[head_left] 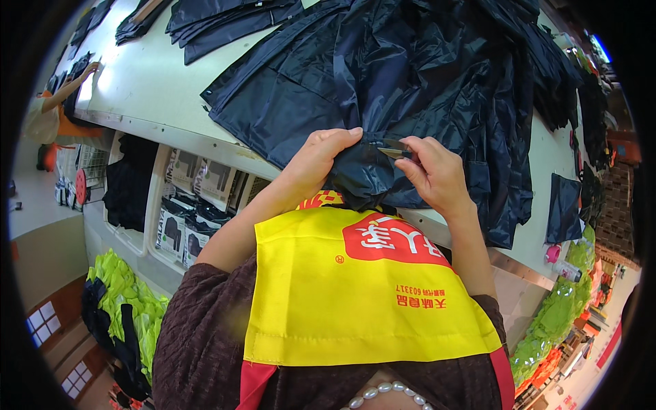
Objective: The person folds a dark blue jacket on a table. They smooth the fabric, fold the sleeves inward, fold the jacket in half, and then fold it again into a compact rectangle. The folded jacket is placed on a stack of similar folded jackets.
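A shiny navy garment [424,82] lies spread and rumpled over the pale table, its near part hanging at the table edge in front of my yellow apron [369,294]. My left hand [318,157] is closed on the garment's near edge, the thumb pressing the cloth. In my right hand [437,174] is a small pair of thread snips [391,153], gripped between thumb and fingers. Their blades point left, close to the cloth beside my left thumb. Whether the tips touch a thread is too small to tell.
Folded dark garments [229,27] lie at the far left of the table [157,96]. Below are white bins [154,198] with packaged goods. Lime-yellow cloth [130,301] is heaped at left. A pink-capped bottle [566,268] stands at right. Another person's arm [68,89] reaches in at far left.
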`<state>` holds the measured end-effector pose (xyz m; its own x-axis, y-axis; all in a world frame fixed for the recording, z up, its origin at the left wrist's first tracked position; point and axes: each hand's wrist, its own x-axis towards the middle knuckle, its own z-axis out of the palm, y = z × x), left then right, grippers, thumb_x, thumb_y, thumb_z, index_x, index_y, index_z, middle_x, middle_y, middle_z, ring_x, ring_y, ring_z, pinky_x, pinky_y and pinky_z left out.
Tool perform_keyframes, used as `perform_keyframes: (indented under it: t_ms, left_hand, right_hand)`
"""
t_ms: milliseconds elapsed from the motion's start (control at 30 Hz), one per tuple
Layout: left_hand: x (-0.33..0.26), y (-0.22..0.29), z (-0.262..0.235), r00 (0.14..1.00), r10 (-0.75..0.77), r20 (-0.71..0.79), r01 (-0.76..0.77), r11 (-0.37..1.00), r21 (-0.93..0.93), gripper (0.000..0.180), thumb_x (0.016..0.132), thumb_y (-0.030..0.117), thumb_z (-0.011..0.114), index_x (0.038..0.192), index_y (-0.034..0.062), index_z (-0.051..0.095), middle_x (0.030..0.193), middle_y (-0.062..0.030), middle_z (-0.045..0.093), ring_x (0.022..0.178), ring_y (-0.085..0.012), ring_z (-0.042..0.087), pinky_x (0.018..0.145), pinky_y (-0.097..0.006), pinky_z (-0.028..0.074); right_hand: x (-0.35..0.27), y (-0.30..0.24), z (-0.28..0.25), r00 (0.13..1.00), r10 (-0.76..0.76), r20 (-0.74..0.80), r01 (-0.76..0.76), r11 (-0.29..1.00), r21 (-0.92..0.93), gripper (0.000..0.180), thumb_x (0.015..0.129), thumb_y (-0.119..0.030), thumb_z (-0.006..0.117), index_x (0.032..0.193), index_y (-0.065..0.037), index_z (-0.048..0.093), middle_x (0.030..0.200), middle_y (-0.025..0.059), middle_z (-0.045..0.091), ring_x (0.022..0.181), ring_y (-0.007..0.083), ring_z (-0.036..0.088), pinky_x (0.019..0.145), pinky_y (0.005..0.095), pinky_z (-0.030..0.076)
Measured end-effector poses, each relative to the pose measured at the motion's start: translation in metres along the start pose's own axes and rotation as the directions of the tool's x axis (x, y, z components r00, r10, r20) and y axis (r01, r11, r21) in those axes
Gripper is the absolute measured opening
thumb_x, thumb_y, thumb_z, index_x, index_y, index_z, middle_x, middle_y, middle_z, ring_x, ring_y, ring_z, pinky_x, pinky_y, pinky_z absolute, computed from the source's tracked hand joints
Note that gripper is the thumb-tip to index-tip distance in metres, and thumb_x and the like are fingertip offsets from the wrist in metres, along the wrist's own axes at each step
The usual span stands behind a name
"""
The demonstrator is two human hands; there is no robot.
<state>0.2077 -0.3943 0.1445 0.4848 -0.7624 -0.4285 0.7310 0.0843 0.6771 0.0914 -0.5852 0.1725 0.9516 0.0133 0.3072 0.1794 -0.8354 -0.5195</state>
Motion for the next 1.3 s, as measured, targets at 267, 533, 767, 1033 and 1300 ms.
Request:
perform_keyframes:
  t_ms: [267, 533, 767, 1033, 1300]
  left_hand:
    - [0.001, -0.001, 0.0, 1.0, -0.02, 0.011, 0.02, 1.0, 0.018, 0.027, 0.091, 0.024, 0.053, 0.094, -0.0003, 0.065, 0.088, -0.008, 0.068, 0.074, -0.0134, 0.066, 0.071, -0.025, 0.053]
    - [0.007, -0.005, -0.003, 0.999, -0.036, 0.02, 0.036, 0.999, 0.007, 0.025, 0.091, 0.024, 0.055, 0.093, 0.0009, 0.065, 0.089, -0.0078, 0.068, 0.077, -0.0141, 0.066, 0.072, -0.027, 0.053]
    - [0.013, -0.007, -0.014, 0.987, -0.066, 0.144, 0.064, 0.998, 0.014, 0.027, 0.091, 0.024, 0.056, 0.097, -0.0005, 0.064, 0.091, -0.0072, 0.068, 0.079, -0.0138, 0.065, 0.075, -0.027, 0.053]
    - [-0.003, -0.004, -0.04, 0.731, 0.273, 0.625, -0.679, 0.2, 0.707, 0.042, 0.067, 0.007, 0.075, 0.104, -0.0013, 0.057, 0.091, -0.0128, 0.062, 0.093, -0.0299, 0.06, 0.1, -0.043, 0.037]
    - [0.047, -0.014, -0.046, 0.403, 0.891, 0.211, -0.626, 0.1, 0.774, 0.023, 0.058, -0.01, 0.061, 0.076, 0.0003, 0.05, 0.073, -0.0146, 0.053, 0.067, -0.0286, 0.057, 0.06, -0.031, 0.045]
  right_hand:
    - [0.007, 0.003, 0.007, 0.994, -0.102, -0.025, 0.101, 0.994, -0.026, 0.026, 0.082, -0.022, 0.067, 0.099, -0.004, 0.058, 0.081, 0.0098, 0.061, 0.067, 0.0237, 0.061, 0.055, 0.0287, 0.048]
    - [0.002, 0.013, 0.013, 0.993, 0.022, -0.113, 0.018, 0.939, 0.343, 0.021, 0.085, -0.02, 0.065, 0.096, -0.004, 0.057, 0.077, 0.0055, 0.058, 0.064, 0.0152, 0.056, 0.056, 0.0234, 0.042]
    - [0.013, 0.037, 0.051, 0.885, 0.463, 0.041, -0.306, 0.515, 0.801, 0.016, 0.089, -0.018, 0.061, 0.095, -0.003, 0.06, 0.088, -0.0016, 0.059, 0.077, 0.0045, 0.051, 0.069, 0.0186, 0.04]
    - [-0.003, 0.029, 0.068, 0.957, 0.287, -0.045, -0.226, 0.834, 0.503, 0.025, 0.093, -0.02, 0.05, 0.082, 0.002, 0.056, 0.073, 0.0102, 0.048, 0.066, 0.0212, 0.048, 0.062, 0.0274, 0.039]
    - [0.012, -0.038, 0.062, 0.855, 0.449, 0.261, -0.454, 0.402, 0.795, 0.035, 0.067, -0.002, 0.077, 0.093, -0.003, 0.053, 0.085, 0.0002, 0.059, 0.082, 0.0088, 0.053, 0.076, 0.0236, 0.043]
